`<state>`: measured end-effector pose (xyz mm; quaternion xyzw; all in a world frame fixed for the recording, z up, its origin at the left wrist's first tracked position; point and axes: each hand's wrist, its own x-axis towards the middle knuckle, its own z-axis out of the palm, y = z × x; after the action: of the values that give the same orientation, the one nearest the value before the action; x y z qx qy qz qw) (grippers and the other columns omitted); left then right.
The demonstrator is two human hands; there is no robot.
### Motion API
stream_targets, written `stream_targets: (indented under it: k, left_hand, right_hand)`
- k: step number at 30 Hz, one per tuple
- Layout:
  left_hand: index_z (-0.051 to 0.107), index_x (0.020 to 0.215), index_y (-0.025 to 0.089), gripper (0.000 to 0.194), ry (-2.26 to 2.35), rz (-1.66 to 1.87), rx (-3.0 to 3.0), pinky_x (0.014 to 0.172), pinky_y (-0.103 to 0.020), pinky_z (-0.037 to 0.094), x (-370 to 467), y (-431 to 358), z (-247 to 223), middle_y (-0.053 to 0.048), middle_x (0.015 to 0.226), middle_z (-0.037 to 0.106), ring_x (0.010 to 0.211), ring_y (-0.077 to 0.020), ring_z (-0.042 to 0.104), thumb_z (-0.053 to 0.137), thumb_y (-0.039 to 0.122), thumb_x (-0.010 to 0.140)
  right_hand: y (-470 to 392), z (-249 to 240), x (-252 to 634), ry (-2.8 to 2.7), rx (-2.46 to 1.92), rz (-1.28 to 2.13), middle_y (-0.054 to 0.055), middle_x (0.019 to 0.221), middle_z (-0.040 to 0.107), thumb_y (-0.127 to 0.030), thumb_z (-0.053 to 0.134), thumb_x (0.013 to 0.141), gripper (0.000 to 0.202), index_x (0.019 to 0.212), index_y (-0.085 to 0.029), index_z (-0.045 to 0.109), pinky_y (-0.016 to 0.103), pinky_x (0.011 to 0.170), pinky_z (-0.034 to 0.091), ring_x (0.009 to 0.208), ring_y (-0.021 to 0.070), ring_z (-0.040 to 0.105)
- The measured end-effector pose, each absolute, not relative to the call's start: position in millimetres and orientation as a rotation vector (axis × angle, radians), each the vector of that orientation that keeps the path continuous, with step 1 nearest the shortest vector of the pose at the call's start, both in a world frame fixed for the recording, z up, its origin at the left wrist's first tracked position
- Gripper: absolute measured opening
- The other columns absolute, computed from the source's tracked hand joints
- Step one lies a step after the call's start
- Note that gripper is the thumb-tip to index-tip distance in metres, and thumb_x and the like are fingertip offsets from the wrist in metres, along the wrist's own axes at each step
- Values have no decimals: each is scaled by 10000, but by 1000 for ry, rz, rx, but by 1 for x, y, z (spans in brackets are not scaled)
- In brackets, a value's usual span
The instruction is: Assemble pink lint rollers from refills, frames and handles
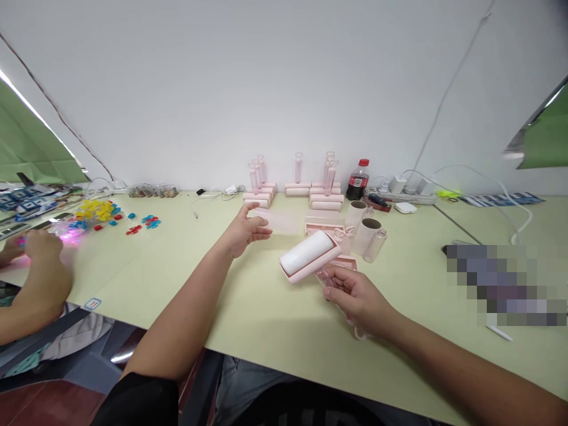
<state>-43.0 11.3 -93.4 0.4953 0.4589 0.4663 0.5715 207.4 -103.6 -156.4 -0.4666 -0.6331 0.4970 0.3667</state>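
My right hand [361, 299] is closed round the clear pink handle of a lint roller [306, 254]. The roller is tilted above the table, its white roll facing up inside a pink frame, and a loop hangs below the handle. To the left, my left hand [248, 229] pinches the left end of a translucent cover [281, 221], which seems raised off the table and apart from the roller. Behind the roller lie another translucent cover [326, 218] and pink parts [341, 236], partly hidden. Cardboard-cored rolls [367, 236] and a clear handle [375, 246] stand at their right.
Several pink rollers [326, 202] with upright handles line the wall. A cola bottle [357, 180], chargers [397, 184] and cables are at the back right. Coloured pieces [95, 212] lie at the left, beside another person's hands [42, 245]. A pixelated object [506, 287] is at the right.
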Motion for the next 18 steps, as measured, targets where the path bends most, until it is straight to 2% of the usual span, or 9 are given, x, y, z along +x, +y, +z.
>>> stream_targets:
  k: [3,6,9,14,18]
  left_hand:
    - [492,983,203,391,979,1057,1130,779,-346,529,-34,5,-96,-10,904,618,773,-172,695,705,287,666]
    - [459,910,195,386,983,1018,1129,762,-336,504,-24,-2,-100,-12,857,634,794,-189,693,725,340,672]
    - [438,899,201,392,955,938,1212,739,-301,456,-18,-7,-102,4,817,647,764,-166,669,730,335,674]
    - [543,991,209,406,895,840,1392,693,-250,390,-20,-8,-103,38,801,623,708,-112,577,745,301,651]
    - [602,1097,214,477,834,786,1476,752,-266,411,-20,-8,-104,-9,968,654,853,-152,586,766,344,668]
  right_hand:
    - [-102,-159,208,-1622,-1203,1259,-65,635,400,-292,571,826,132,759,-206,496,223,401,283,435,61,355]
    - [-100,-160,208,-1608,-1223,1247,-58,646,429,-309,568,832,116,806,-202,532,226,405,289,445,68,372]
    - [-99,-158,208,-1578,-1265,1233,-50,652,456,-328,570,827,139,858,-193,569,230,409,303,447,73,381]
    - [-100,-155,207,-1556,-1292,1218,-52,645,455,-335,583,813,191,926,-182,604,228,401,304,438,73,377]
    - [-100,-157,207,-1564,-1302,1199,-54,649,437,-333,580,824,175,918,-188,610,219,394,297,446,73,382]
